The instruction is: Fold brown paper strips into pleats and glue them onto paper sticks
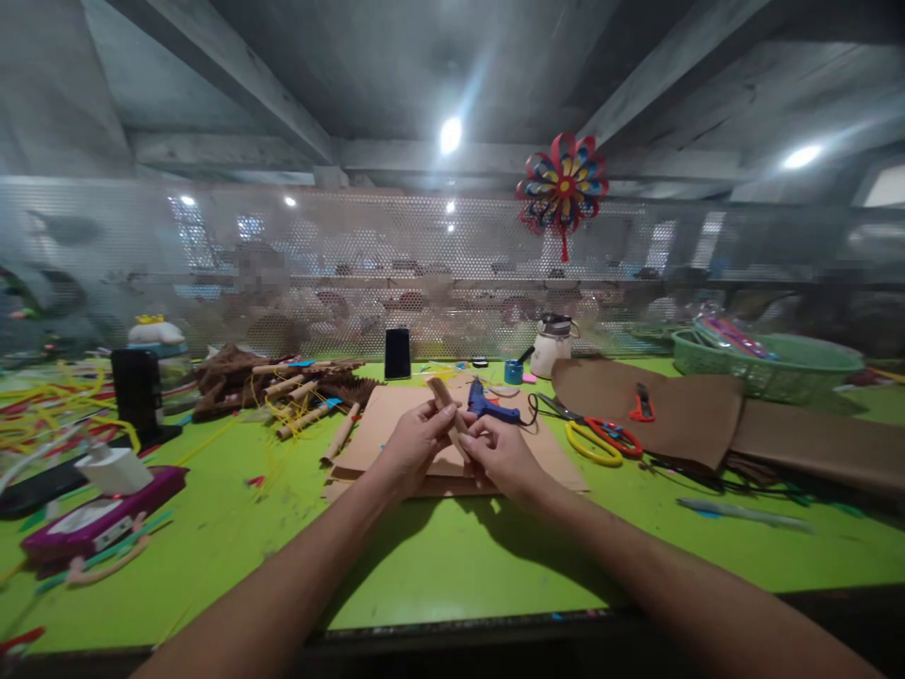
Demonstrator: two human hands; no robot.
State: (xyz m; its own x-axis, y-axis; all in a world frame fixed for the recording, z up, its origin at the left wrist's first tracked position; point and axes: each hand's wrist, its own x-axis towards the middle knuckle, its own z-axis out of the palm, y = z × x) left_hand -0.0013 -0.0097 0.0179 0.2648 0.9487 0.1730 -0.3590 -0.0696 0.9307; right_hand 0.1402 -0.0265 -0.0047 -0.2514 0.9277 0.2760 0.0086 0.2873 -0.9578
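Note:
Between my two hands is a narrow folded strip of brown paper [443, 393], tilted with its upper end pointing up and left. My left hand [417, 441] pinches it near the upper part, thumb on the near face. Lower down, the fingers of my right hand [501, 455] are closed on its other end. Both hands are above a stack of brown paper sheets [374, 424] on the green table. Just behind my right hand lies a blue glue gun [491, 405], apart from my fingers.
To the right are yellow-handled scissors [594, 445], red-handled scissors [615, 434], a red cutter [642, 404], brown paper [679, 420] and a green basket [770, 363]. Rolled paper tubes [304, 391] lie left, beyond a purple power strip [106, 519]. A phone [397, 354] and jug [552, 347] stand behind.

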